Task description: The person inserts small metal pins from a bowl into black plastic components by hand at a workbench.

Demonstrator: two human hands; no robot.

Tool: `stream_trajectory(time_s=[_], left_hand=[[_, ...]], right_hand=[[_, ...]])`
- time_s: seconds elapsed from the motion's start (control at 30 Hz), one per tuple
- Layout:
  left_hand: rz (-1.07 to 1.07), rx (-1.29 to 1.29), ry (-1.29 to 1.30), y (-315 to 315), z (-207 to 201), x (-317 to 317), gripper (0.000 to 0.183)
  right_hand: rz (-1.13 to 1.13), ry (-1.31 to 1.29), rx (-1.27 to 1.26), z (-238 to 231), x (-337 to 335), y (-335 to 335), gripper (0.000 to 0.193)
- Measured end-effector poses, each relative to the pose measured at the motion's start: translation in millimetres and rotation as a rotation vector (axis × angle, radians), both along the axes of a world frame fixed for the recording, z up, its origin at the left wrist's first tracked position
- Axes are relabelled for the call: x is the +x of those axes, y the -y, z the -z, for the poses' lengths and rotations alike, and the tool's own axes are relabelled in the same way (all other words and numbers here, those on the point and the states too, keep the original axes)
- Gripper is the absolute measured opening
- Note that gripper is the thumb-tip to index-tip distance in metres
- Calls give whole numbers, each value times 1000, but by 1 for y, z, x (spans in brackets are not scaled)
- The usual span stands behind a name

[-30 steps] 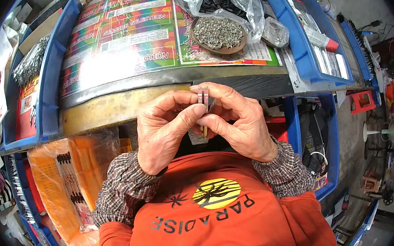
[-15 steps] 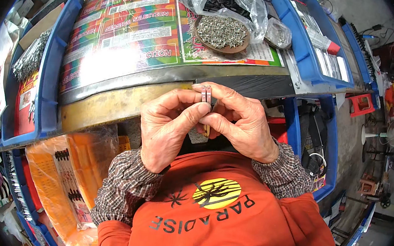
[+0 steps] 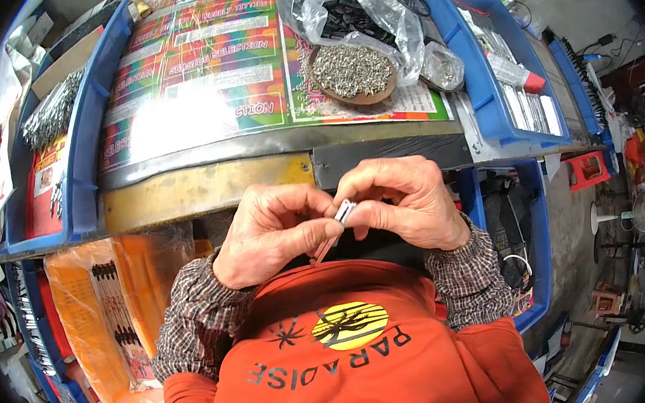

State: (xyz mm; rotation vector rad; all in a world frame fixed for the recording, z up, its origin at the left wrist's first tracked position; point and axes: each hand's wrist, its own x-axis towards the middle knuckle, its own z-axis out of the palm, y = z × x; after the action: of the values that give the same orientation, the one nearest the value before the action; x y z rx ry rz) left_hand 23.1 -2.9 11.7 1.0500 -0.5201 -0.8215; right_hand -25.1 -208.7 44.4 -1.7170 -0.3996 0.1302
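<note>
In front of my chest, a slim reddish piece with silvery strips at its upper end (image 3: 345, 211) slants between my hands. The thumb and fingers of my left hand (image 3: 271, 231) pinch its body from the left. My right hand (image 3: 409, 202) is closed at the silvery end, thumb and forefinger against it. Fingers cover much of the piece, so its exact kind cannot be told. Beyond the hands, a round brown dish (image 3: 375, 96) heaped with small metal pins or rivets rests on the bench.
Behind the dish lies a clear plastic bag (image 3: 321, 15) with dark pieces inside. Blue bins stand at the left (image 3: 90, 132) and right (image 3: 495, 101) of the bench. An orange basket in plastic (image 3: 69, 294) sits below at the left. The bench's front edge (image 3: 207, 190) runs just beyond my hands.
Both hands have come lower, toward my chest. The piece has turned from upright to slanted, and its reddish lower part now shows below my left thumb.
</note>
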Motion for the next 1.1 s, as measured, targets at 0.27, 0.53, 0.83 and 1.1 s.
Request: stream_trajectory(time_s=[0.27,0.53,0.83,1.1], left_hand=[[-342,126,630,14,-2,-2,16],[-610,252,935,21,1,-4,20],[-607,379,1017,15,-3,5,17],[-611,400,1070,9,1,15,19]], right_hand=[[170,16,253,11,2,-3,13],[223,35,277,17,8,-9,13],[284,107,-184,-26,55,31,13],[562,518,-825,-16,157,78,21]])
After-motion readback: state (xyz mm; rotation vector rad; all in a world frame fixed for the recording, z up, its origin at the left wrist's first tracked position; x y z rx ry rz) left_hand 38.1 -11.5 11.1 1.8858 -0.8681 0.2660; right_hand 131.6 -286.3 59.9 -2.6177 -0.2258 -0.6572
